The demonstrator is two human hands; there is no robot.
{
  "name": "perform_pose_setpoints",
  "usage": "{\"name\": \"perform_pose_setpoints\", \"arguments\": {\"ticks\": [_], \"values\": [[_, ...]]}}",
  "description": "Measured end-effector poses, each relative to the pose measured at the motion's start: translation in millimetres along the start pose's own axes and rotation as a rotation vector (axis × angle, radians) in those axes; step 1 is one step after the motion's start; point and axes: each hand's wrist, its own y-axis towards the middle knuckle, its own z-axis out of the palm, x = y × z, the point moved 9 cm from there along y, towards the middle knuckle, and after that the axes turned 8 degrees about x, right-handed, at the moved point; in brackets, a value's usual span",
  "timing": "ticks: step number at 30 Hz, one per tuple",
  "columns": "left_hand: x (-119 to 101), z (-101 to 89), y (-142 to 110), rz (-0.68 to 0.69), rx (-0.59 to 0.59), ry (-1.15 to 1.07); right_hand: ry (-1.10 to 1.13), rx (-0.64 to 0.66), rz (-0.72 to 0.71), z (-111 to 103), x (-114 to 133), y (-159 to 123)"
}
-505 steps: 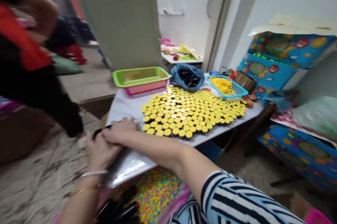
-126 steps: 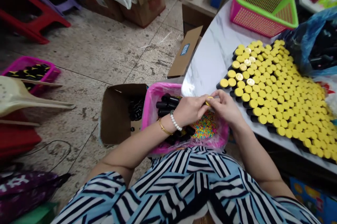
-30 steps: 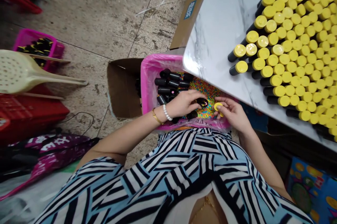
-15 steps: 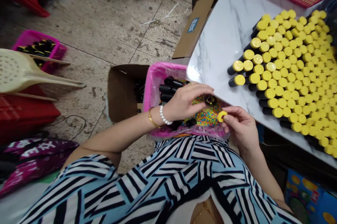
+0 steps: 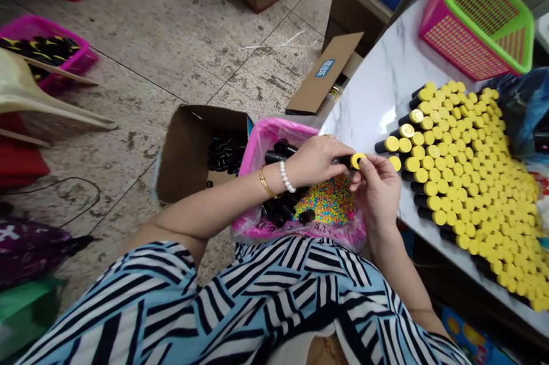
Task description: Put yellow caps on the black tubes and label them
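Observation:
My left hand (image 5: 315,163), with a pearl bracelet and gold bangle at the wrist, is closed around a black tube (image 5: 343,161). My right hand (image 5: 380,187) pinches a yellow cap (image 5: 357,159) at the tube's end; whether it is seated there I cannot tell. Both hands are over a pink basin (image 5: 251,167) lined with clear plastic. Small multicoloured beads (image 5: 328,202) fill its right part, and loose black tubes (image 5: 278,210) lie at its left. Many yellow-capped black tubes (image 5: 454,165) lie packed side by side on the marbled white table (image 5: 364,107).
A pink and green basket (image 5: 476,27) stands at the table's back. Left of the basin, an open cardboard box (image 5: 180,147) contains black pieces. Another pink bin (image 5: 88,59) with black and yellow pieces is farther left, near a pale plastic stool (image 5: 47,99).
The black tube in my left hand has come up from over the beads and turned toward the right. My right hand has brought the yellow cap up to its end. The view has shifted.

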Motion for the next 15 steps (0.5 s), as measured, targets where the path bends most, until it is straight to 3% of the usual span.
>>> {"name": "perform_pose_setpoints", "arguments": {"ticks": [9,15], "values": [[3,-3.6,-2,-0.025,-0.023,-0.115,0.001,0.021,0.009,7,-5,0],[25,4.5,0,-0.109,-0.076,-0.192,0.047,0.076,-0.031,16,-26,15]]}}
